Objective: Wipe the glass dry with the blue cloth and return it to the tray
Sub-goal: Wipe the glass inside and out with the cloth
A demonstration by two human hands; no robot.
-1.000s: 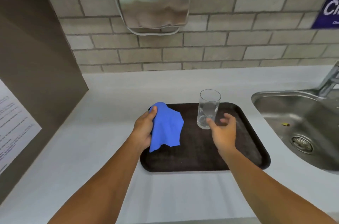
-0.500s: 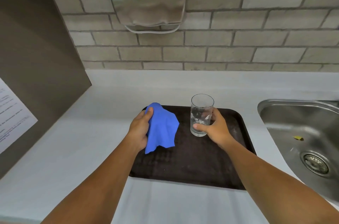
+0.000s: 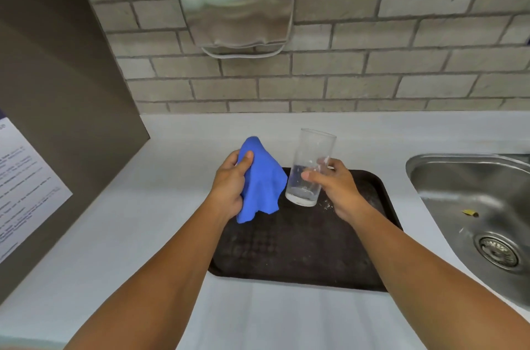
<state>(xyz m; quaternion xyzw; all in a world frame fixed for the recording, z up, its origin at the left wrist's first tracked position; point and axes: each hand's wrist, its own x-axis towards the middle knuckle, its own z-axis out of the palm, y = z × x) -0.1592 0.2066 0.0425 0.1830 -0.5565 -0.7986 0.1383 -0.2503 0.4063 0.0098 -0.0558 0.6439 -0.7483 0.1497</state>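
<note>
My right hand grips the glass above the tray; my left hand bunches the cloth beside it, ready to wipe.

You see a plain bright blue soft cloth beside a clear colourless tall glass, over a dark brown tray with a dotted grid texture.

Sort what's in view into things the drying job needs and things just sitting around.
Needed: glass held in the right hand; blue cloth held in the left hand; dark tray.

Just there: sink, wall dryer, printed notice, yellow scrap in the sink.
</note>
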